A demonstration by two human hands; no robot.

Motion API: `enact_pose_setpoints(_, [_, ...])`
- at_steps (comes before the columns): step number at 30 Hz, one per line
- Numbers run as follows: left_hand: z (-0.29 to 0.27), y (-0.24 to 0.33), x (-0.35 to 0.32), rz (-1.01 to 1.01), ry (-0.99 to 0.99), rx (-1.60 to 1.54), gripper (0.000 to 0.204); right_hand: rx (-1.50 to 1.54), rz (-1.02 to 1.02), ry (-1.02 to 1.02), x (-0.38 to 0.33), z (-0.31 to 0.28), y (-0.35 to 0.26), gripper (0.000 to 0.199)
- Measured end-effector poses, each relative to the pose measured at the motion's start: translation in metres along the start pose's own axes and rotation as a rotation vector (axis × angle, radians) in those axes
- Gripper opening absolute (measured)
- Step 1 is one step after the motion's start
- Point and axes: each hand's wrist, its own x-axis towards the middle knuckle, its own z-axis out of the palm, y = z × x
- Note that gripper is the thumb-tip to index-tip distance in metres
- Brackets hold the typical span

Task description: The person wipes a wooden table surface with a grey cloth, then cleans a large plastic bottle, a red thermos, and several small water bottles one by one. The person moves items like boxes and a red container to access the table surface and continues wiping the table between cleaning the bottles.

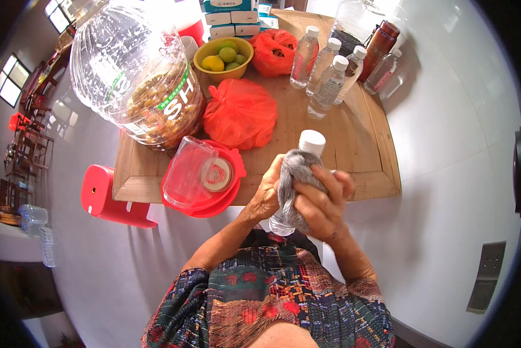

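Observation:
Both my hands are closed around a clear plastic bottle (281, 225) with a white cap, tilted in front of my chest near the table's front edge. A grey cloth (296, 174) is wrapped around its middle, leaving the cap and the base showing. My left hand (266, 196) grips the bottle from the left, its fingers mostly hidden behind bottle and cloth. My right hand (319, 207) presses the cloth against the bottle's right side with bent fingers.
Several capped bottles (329, 87) stand at the table's (359, 148) far right beside a brown flask (380, 49). Left are a large clear jar (136, 87), red bags (240, 116), a yellow bowl of fruit (223, 74) and a red basin (205, 209). A red stool (107, 194) stands by the table.

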Motion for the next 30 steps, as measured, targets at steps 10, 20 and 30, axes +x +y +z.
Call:
enact_pose_setpoints(10, [-0.022, -0.004, 0.016, -0.058, 0.125, -0.372, 0.085, 0.632, 0.658, 0.255, -0.04, 0.037, -0.013, 0.036])
enact_pose_setpoints(20, [-0.011, 0.029, 0.022, 0.201, 0.173, -0.421, 0.089, 0.832, 0.92, 0.19, -0.028, 0.059, 0.002, 0.044])
enact_pose_setpoints(30, [-0.004, 0.049, 0.035, 0.248, 0.285, -0.111, 0.08, 1.826, 1.356, 0.383, -0.047, 0.061, -0.008, 0.058])
